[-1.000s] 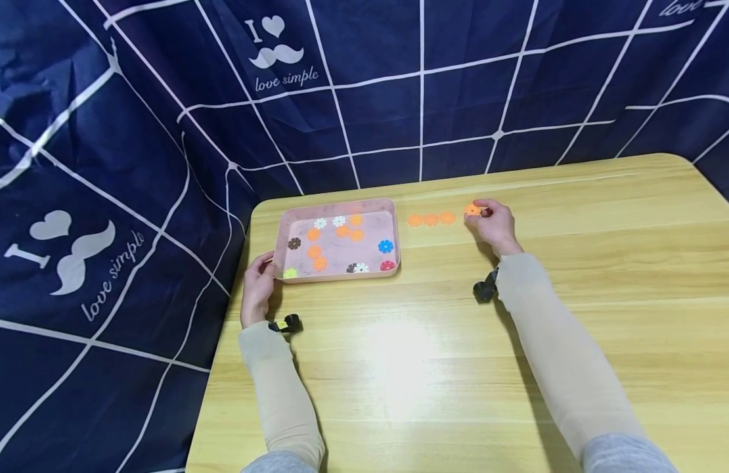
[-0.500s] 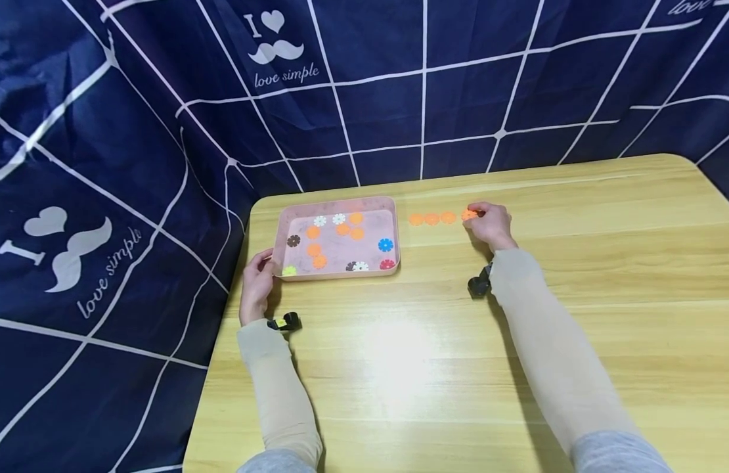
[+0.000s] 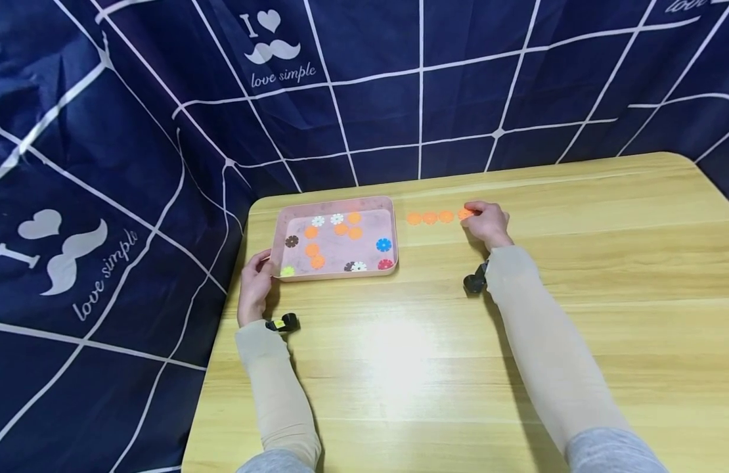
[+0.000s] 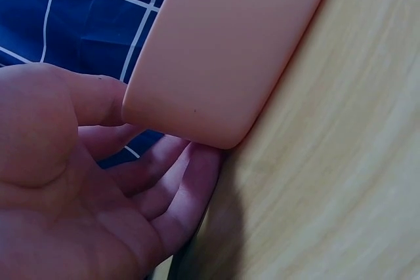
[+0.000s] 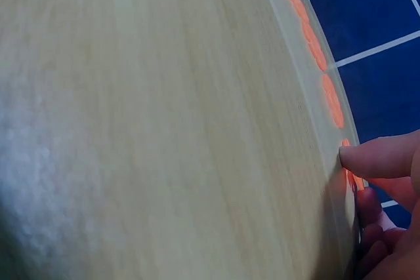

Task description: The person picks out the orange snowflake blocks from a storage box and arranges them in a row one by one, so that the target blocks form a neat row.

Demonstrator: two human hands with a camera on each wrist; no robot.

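Observation:
My right hand (image 3: pixel 488 225) pinches an orange notched plastic disc (image 3: pixel 463 214) at the table surface, at the right end of a row. Three more orange discs (image 3: pixel 429 218) make up the rest of this row, left of the pinched one. In the right wrist view, thumb and fingertips cover much of the pinched disc (image 5: pixel 357 181). At the front left corner of a pink tray (image 3: pixel 341 278), my left hand (image 3: pixel 255 289) grips the side. The left wrist view has the thumb at the rim of the tray wall (image 4: pixel 223 50) and the other fingers low against the corner.
Inside the tray lie several orange discs (image 3: pixel 341 229), white discs (image 3: pixel 337 219), a blue disc (image 3: pixel 383 244), a red disc (image 3: pixel 385 264), a yellow-green disc (image 3: pixel 288 271) and dark ones. A navy patterned curtain (image 3: pixel 370 98) hangs behind and left of the wooden table (image 3: pixel 400 420).
My right hand has moved slightly left and lowered its orange disc to the table, beside the row. My left hand stays on the tray corner.

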